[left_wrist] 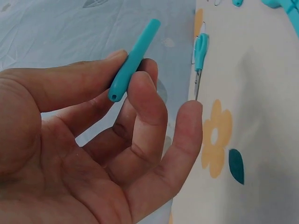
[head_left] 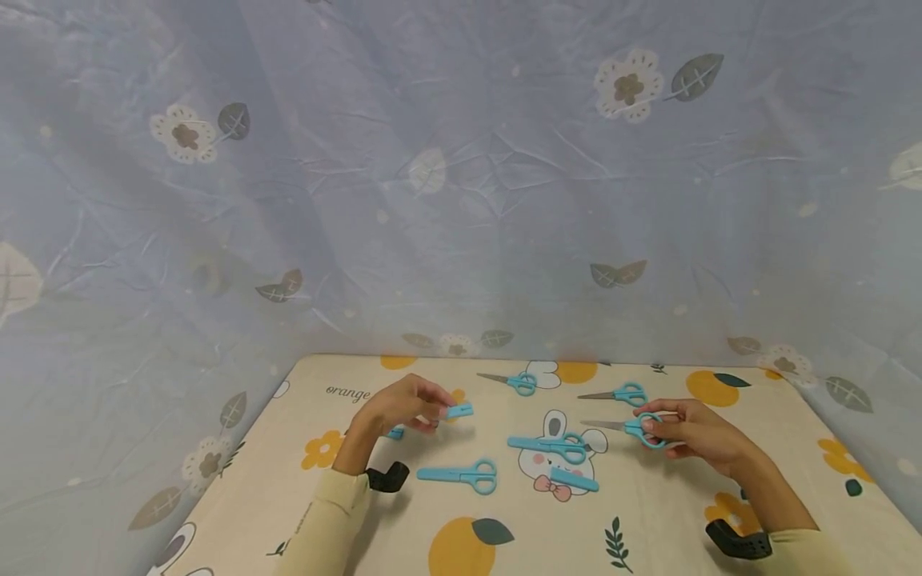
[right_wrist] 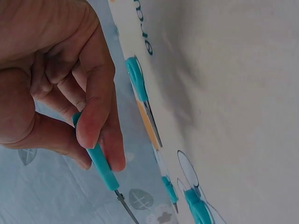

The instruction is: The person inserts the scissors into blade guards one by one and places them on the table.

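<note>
My left hand (head_left: 405,404) pinches a light-blue scissors blade cover (left_wrist: 135,60) between thumb and fingers, above the cloth. The small hole in the cover's end faces the left wrist camera. My right hand (head_left: 709,436) grips a pair of scissors (right_wrist: 105,170) by the blue handles, its bare blades pointing left. Just behind it lies another uncovered pair of scissors (head_left: 628,394). A second blade cover (head_left: 395,433) lies on the cloth, partly hidden by my left hand.
Two pairs of scissors with covered blades, the middle scissors (head_left: 533,443) and the front-left scissors (head_left: 442,474), lie on the patterned tablecloth (head_left: 547,536). A loose blade cover (head_left: 576,480) rests on the rabbit print. Uncovered scissors (head_left: 520,382) lie near the back, before a hanging curtain (head_left: 461,240).
</note>
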`<action>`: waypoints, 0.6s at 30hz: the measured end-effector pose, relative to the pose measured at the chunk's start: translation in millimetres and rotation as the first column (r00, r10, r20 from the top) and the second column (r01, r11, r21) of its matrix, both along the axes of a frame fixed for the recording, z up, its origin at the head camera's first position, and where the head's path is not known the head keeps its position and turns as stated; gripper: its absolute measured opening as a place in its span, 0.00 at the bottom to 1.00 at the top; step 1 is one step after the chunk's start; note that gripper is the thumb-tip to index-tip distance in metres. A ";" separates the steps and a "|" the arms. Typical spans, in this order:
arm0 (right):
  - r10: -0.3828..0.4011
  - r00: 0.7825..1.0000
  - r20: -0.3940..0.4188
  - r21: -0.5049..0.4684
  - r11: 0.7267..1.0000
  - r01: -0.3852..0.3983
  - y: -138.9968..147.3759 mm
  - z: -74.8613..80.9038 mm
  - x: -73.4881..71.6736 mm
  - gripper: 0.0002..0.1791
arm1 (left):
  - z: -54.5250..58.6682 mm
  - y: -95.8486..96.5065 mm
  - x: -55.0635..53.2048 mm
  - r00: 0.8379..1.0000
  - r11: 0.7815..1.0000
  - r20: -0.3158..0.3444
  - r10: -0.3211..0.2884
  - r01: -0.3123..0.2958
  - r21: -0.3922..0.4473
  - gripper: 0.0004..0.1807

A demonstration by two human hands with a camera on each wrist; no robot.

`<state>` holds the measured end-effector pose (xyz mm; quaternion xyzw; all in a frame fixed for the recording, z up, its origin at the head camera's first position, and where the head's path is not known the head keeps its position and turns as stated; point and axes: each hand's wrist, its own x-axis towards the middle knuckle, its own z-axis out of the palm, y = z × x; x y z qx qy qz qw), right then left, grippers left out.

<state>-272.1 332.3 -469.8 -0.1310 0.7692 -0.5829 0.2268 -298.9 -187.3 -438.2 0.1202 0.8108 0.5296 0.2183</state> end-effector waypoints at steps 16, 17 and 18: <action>-0.025 1.000 -0.014 0.025 0.999 0.026 -28.1 0.0 -4.3 0.35 | 8.7 17.9 -1.1 0.999 1.000 -0.013 -0.031 0.031 0.003 0.13; -0.021 1.000 -0.018 0.025 0.999 0.021 -29.9 0.3 -4.5 0.35 | 8.7 18.8 -1.0 0.999 0.999 -0.013 -0.032 0.032 0.002 0.13; -0.017 1.000 -0.020 0.023 1.000 0.018 -31.7 0.8 -4.6 0.35 | 8.8 19.6 -0.8 0.999 0.999 -0.012 -0.034 0.034 0.004 0.13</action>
